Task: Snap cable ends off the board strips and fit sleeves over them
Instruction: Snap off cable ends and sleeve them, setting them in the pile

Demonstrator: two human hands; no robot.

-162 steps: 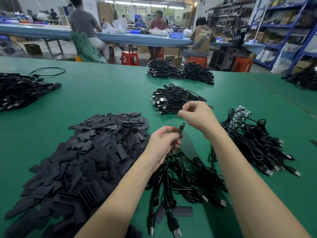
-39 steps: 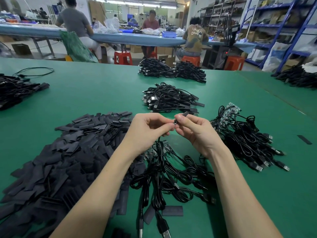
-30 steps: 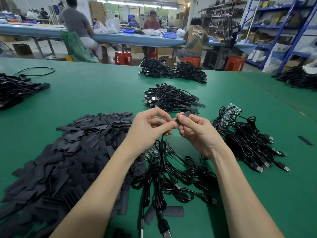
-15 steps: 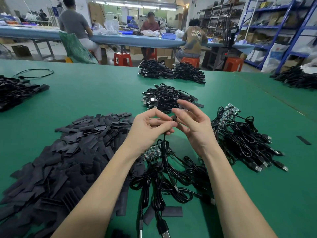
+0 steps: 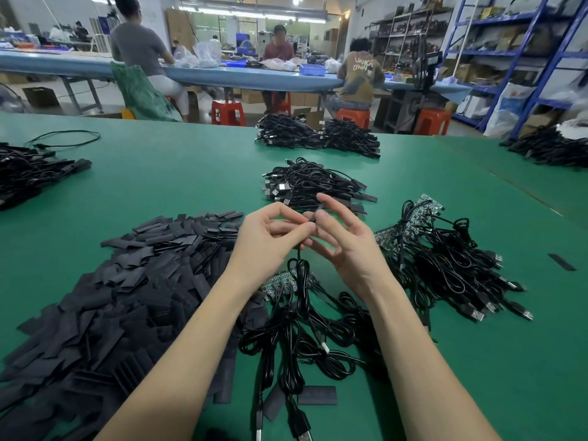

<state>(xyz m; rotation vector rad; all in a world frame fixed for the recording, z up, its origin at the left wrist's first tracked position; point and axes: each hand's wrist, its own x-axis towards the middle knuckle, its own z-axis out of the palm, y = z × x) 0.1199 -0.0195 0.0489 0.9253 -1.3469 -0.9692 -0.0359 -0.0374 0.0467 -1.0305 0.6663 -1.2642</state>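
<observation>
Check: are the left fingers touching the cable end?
Touching. The head view shows the left hand pinching the sleeved cable end between thumb and forefinger, no gap visible; its cable hangs below.

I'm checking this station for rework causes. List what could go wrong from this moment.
1. The sleeve is pinched only at the fingertips of the left hand and right hand; it could slip or go on crooked.
2. The held cable hangs into the tangled cable pile below, so pulling may snag or drag others.
3. Loose sleeves lie against that pile and could get caught in it.
</observation>
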